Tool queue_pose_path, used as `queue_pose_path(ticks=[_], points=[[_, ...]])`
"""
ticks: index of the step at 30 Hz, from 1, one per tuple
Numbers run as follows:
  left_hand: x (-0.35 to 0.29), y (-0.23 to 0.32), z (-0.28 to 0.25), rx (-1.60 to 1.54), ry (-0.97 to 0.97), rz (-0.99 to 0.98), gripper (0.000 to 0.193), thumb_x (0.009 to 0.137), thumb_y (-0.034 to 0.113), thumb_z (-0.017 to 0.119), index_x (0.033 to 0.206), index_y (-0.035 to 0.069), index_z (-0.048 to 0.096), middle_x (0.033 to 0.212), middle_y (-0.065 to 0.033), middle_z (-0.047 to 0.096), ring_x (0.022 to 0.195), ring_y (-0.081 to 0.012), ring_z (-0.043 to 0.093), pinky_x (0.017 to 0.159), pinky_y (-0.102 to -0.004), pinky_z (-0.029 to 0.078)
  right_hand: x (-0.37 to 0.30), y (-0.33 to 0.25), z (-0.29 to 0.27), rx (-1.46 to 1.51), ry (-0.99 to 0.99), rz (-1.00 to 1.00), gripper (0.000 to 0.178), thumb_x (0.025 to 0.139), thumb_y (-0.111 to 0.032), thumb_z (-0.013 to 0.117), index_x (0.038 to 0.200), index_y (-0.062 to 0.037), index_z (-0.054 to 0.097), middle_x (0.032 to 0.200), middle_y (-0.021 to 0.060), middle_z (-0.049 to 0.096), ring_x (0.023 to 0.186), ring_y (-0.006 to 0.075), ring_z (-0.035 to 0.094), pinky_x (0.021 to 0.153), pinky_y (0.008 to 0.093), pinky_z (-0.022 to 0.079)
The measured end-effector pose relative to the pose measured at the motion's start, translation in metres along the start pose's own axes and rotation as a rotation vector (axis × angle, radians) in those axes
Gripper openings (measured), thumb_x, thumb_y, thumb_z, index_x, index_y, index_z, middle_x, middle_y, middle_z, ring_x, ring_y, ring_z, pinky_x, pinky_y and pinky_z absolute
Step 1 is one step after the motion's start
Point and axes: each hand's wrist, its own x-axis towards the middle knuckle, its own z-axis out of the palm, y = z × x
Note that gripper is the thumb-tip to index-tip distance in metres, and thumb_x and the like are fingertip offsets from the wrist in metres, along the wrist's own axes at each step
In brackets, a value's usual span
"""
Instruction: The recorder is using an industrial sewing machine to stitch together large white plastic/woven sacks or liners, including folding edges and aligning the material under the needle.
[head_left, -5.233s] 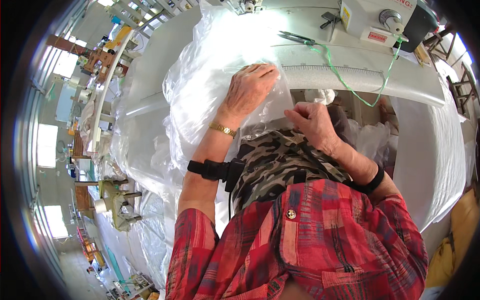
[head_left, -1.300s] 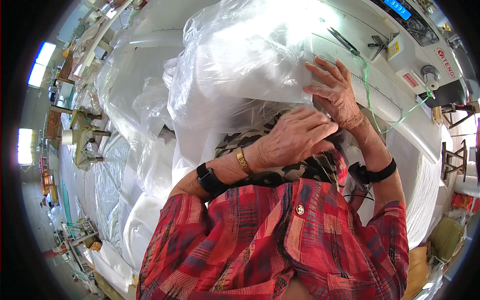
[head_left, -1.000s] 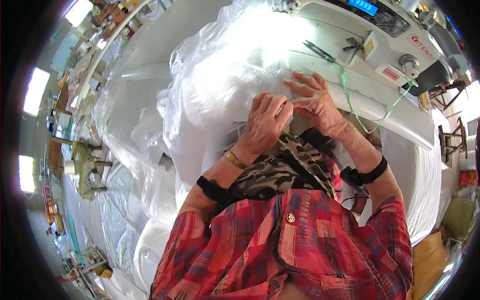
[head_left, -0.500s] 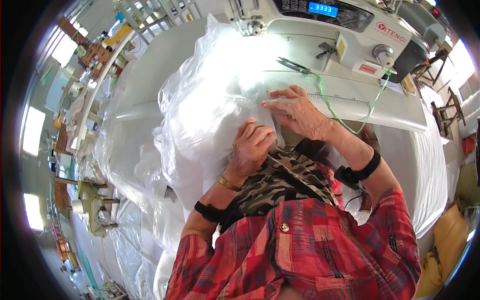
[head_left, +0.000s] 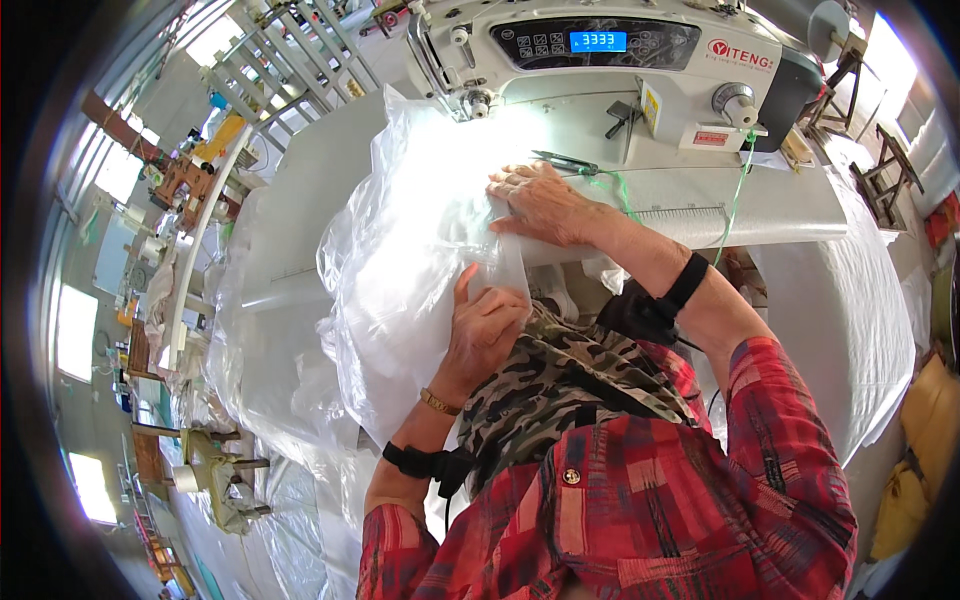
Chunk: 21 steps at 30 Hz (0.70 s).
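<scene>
A bunched, translucent white plastic sheet point(head_left: 375, 330) lies over the front of the sewing table, glaring brightly under the lamp of the sewing machine point(head_left: 600, 75). My right hand point(head_left: 548, 205) rests flat on the sheet's right part, fingers stretched toward the needle area and close together. Nearer my body, my left hand point(head_left: 485, 335) has its lower fingers curled on the sheet's near right edge, while the index finger points up. Just beyond my right hand lie dark thread snips point(head_left: 565, 160) tied to a green cord point(head_left: 745, 185).
A small black T-shaped tool point(head_left: 621, 117) lies beneath the machine arm. The table's front edge carries a printed ruler point(head_left: 685, 212). More plastic sheeting point(head_left: 835, 330) hangs at the right. A cloth-covered stool point(head_left: 215, 480) stands at the left, and metal railings point(head_left: 305, 70) stand behind the table.
My right hand has flattened onto the sheet and reached toward the machine. My left hand has moved slightly nearer my body, its index finger now raised. The view has shifted, showing more of the machine.
</scene>
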Motion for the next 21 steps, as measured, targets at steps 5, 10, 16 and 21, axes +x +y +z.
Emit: queue_pose_path(ticks=[5, 10, 16, 21], points=[[-0.002, -0.005, -0.01, -0.019, -0.007, -0.027, 0.007, 0.081, 0.004, 0.067, 0.075, 0.008, 0.067, 0.082, 0.0003, 0.064, 0.088, -0.0159, 0.065, 0.113, -0.0512, 0.023, 0.018, -0.002, -0.001, 0.007, -0.059, 0.027, 0.064, 0.092, -0.051, 0.053, 0.13, 0.0007, 0.052, 0.134, 0.0195, 0.053, 0.131, 0.0309, 0.044, 0.11, 0.0511, 0.029], [0.001, -0.02, -0.021, -0.033, -0.03, -0.01, 0.005, 0.081, 0.005, 0.068, 0.077, 0.008, 0.066, 0.082, -0.0009, 0.065, 0.094, -0.019, 0.067, 0.112, -0.0511, 0.025, 0.026, 0.0, 0.006, -0.037, -0.021, 0.011, 0.065, 0.091, -0.05, 0.054, 0.128, 0.0028, 0.053, 0.131, 0.022, 0.054, 0.129, 0.0323, 0.046, 0.108, 0.0512, 0.031], [0.011, -0.035, -0.037, -0.079, -0.039, -0.035, 0.008, 0.083, 0.005, 0.065, 0.075, 0.007, 0.064, 0.081, -0.003, 0.064, 0.098, -0.022, 0.067, 0.114, -0.0496, 0.025, 0.034, -0.01, 0.001, 0.004, -0.146, 0.018, 0.069, 0.092, -0.05, 0.053, 0.134, 0.0038, 0.048, 0.142, 0.0213, 0.046, 0.133, 0.0354, 0.042, 0.109, 0.0511, 0.029], [0.017, -0.048, -0.041, -0.04, -0.049, -0.033, 0.009, 0.085, 0.008, 0.065, 0.077, 0.007, 0.064, 0.082, -0.0033, 0.065, 0.099, -0.0247, 0.067, 0.115, -0.0502, 0.025, 0.038, -0.009, 0.007, 0.018, -0.096, 0.006, 0.069, 0.092, -0.047, 0.054, 0.138, 0.0044, 0.044, 0.144, 0.0207, 0.045, 0.134, 0.0353, 0.041, 0.11, 0.0472, 0.028]])
